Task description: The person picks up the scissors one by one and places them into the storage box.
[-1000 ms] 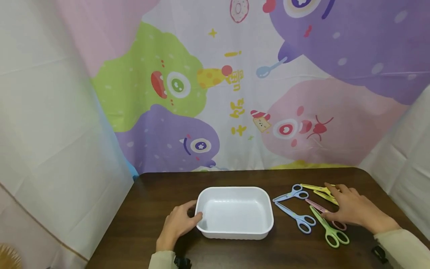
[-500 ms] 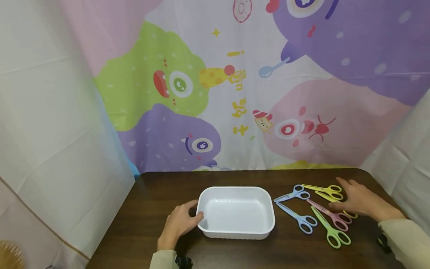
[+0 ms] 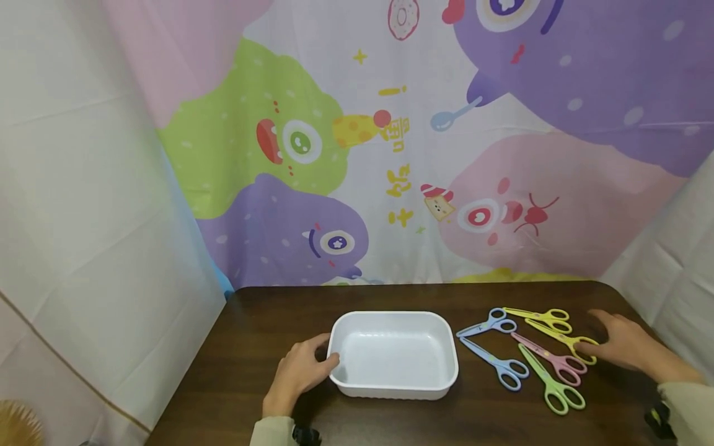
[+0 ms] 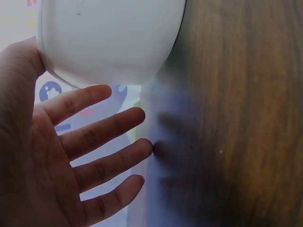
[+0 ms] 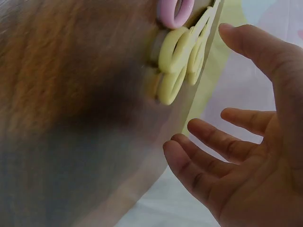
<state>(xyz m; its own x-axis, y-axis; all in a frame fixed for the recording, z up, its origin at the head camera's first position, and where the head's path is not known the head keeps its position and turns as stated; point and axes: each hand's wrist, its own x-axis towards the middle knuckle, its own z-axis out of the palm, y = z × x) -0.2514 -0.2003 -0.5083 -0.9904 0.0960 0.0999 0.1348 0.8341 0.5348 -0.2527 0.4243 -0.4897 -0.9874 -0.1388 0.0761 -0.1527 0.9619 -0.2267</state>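
Left hand (image 3: 295, 375): fingers straight, spread, not clenched; thumb laid over the rim of the white tray (image 3: 393, 393), forefinger beside its end wall. Tray judged light, stiff, smooth enough to slide; best held by the rim at both short ends. Beyond it, well right of the left fingers, lie the scissors, all left of the right palm: far blue scissors (image 3: 481, 327), near blue scissors (image 3: 493, 359), far yellow scissors (image 3: 542, 314), pink scissors (image 3: 549, 356), green scissors (image 3: 549, 381), and near yellow scissors (image 3: 560, 336), whose rings sit closest to the right thumb. Probably light, rigid, hardly fragile; slim blades may pivot if one ring is lifted alone, so hold across both rings. Right hand (image 3: 627, 344): fingers spread, released, holding nothing; contact with that yellow ring cannot be told. Surface under both hands: dark wood-grain table (image 3: 223, 371), faintly glossy, likely low friction. Room: pale cloth (image 3: 83, 217) left of the left fingers, cartoon backdrop (image 3: 401, 260) beyond both hands' fingertips, whitish drape (image 3: 677, 279) past the right hand.
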